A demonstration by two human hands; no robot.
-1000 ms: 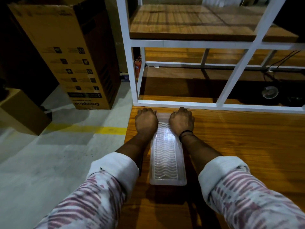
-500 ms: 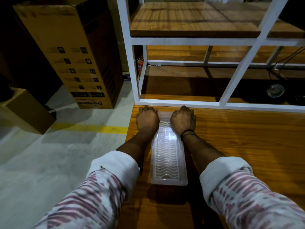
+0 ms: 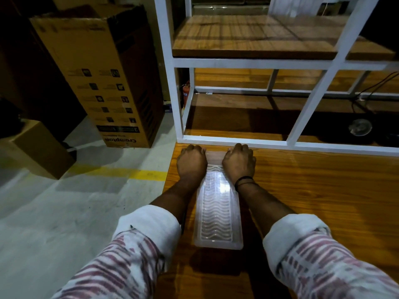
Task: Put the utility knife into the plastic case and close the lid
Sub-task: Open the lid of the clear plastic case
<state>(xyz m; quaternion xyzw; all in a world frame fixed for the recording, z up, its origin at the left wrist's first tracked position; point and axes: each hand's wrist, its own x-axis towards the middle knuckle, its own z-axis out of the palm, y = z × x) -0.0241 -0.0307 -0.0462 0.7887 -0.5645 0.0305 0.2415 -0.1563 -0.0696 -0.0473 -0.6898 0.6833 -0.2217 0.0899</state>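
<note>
A long clear plastic case (image 3: 218, 208) with a wavy ribbed lid lies lengthwise on the wooden table (image 3: 313, 190), its lid down. My left hand (image 3: 191, 164) grips the far left corner of the case and my right hand (image 3: 239, 162) grips the far right corner, fingers curled over the far end. The utility knife is not visible; I cannot tell whether it lies inside the case.
A white metal shelf frame (image 3: 237, 142) stands right behind the case's far end. A tall cardboard box (image 3: 103, 78) and a smaller box (image 3: 41, 147) stand on the concrete floor to the left. The table's left edge runs just beside my left forearm.
Both hands stay on the case's far corners. The view has tilted slightly; nothing else has visibly moved.
</note>
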